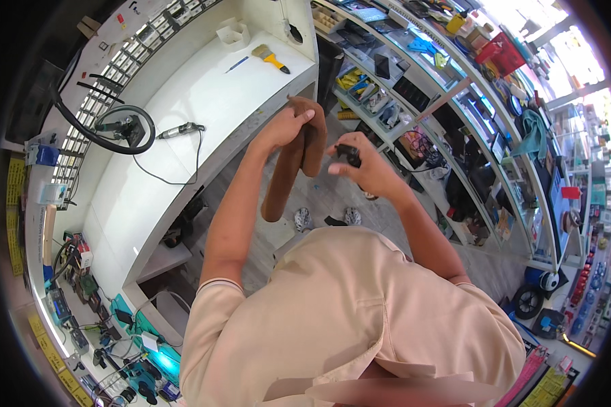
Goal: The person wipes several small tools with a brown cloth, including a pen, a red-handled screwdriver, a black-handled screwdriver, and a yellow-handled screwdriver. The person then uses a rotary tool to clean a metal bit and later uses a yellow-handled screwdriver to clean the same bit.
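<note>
My left hand (288, 127) is closed on a long, folded brown cloth (283, 178), pinching it near the top. Its two lengths hang down from my fingers above the floor. To the right of the cloth, my right hand (368, 166) curls around a small black object (348, 155) whose kind I cannot make out. The two hands are apart, in front of the white workbench's (163, 169) edge. On that bench lie a paintbrush (271, 59) with a yellow handle, a blue pen (237, 64) and a corded hand tool (181, 131).
A black ring-shaped lamp (149, 129) leans over the bench from the left. A small white box (233, 35) stands at the bench's back. Glass shelves (414, 88) full of goods curve along the right. Cables and electronics (132, 346) crowd the lower left.
</note>
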The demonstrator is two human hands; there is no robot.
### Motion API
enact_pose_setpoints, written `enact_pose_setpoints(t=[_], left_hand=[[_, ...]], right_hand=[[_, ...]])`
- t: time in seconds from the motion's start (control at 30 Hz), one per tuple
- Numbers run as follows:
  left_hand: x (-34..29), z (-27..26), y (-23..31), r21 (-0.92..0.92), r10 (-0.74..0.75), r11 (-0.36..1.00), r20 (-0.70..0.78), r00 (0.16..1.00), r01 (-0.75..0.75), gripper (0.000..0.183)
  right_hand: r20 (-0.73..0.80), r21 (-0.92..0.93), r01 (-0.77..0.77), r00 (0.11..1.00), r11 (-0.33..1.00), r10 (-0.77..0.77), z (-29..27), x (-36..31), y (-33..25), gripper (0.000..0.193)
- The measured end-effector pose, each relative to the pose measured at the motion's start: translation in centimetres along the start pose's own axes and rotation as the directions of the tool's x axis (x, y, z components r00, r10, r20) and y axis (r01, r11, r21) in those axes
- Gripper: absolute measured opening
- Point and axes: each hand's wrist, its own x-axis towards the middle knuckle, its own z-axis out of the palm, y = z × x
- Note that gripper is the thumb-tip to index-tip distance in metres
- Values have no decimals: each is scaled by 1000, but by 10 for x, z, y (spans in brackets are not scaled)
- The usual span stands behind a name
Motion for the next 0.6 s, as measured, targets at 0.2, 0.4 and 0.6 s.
enact_pose_setpoints(t=[0.2,0.4,0.6], left_hand=[[-13,-28,18,192,-127,972,-61,990,136,71],[-30,-18,42,-47,-287,958,-152,946,283,82],[-30,1,44,-823,-338,566,-188,922,40,81]], right_hand=[[-20,-172,-259,966,950,260,-1,-5,1,42],[91,-142,-274,953,951,288,-14,1,-2,40],[21,-9,-43,999,999,43,-25,10,0,41]])
